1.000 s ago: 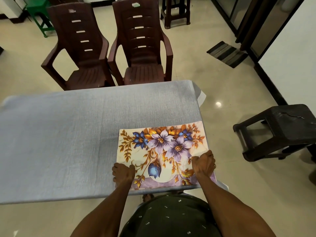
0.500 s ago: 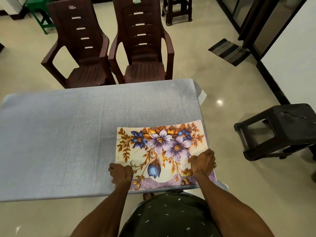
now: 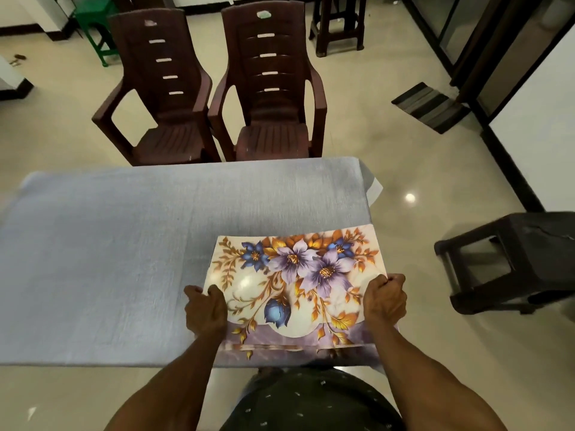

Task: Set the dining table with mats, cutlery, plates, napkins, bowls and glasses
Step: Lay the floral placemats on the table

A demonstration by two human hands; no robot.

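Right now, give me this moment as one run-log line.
stage: mats | left hand: grips floral mat left edge | right hand: grips its right edge | mat over grey table near edge | cutlery, plates: none visible

— Is any lettering legible in the head view?
— None: the floral mat bears only a flower print, and the pale stickers on the two chair backs are too small to read.

Head camera looks steeply down over the table.
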